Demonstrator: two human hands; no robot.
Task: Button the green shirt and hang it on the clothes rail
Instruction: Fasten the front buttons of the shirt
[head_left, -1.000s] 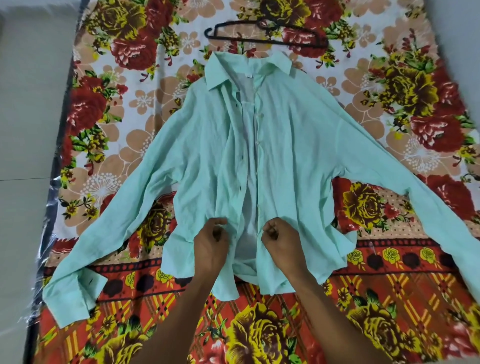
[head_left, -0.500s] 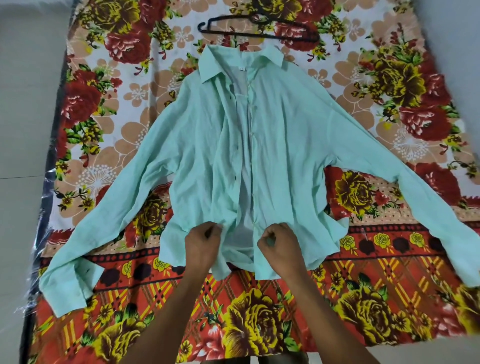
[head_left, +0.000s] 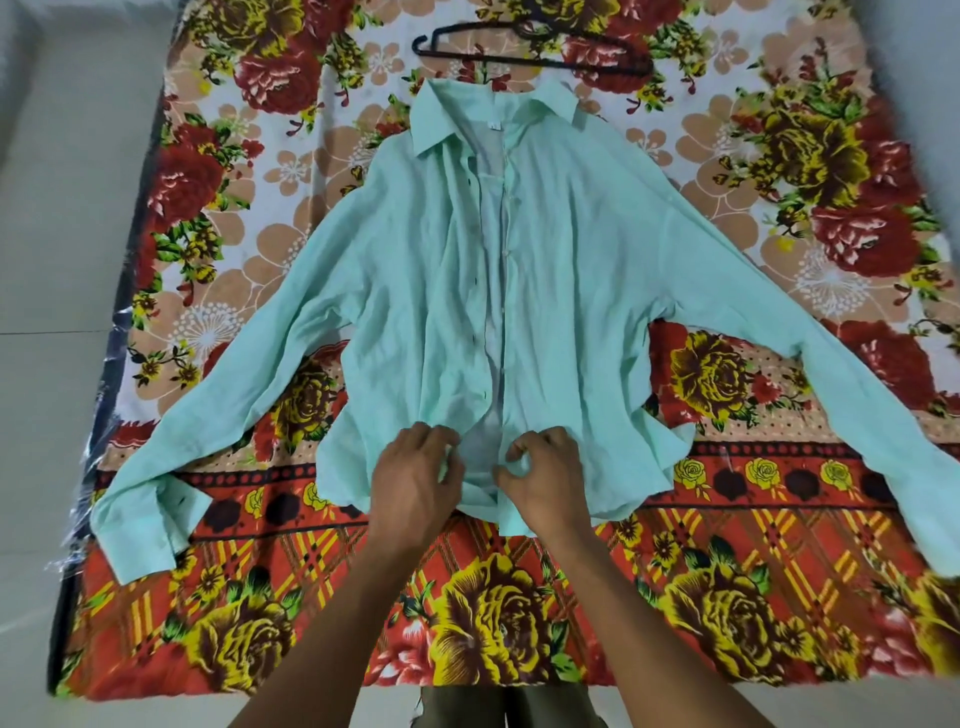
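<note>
A pale green long-sleeved shirt (head_left: 571, 291) lies face up on a flowered bedsheet (head_left: 218, 249), sleeves spread wide, collar at the far end. Its front hangs open down the middle, with the two plackets a little apart. My left hand (head_left: 415, 478) pinches the left front edge near the hem. My right hand (head_left: 545, 473) pinches the right front edge near the hem, close beside the left hand. A black clothes hanger (head_left: 530, 49) lies flat on the sheet just beyond the collar. No clothes rail is in view.
The sheet covers a low mattress whose dark plastic-wrapped edge (head_left: 104, 364) runs along the left. Pale floor tiles (head_left: 57, 208) lie to the left and at the far right corner.
Both hands have drawn the two front edges closer together near the hem, and the gap between the plackets has narrowed. The view has shifted slightly towards the shirt.
</note>
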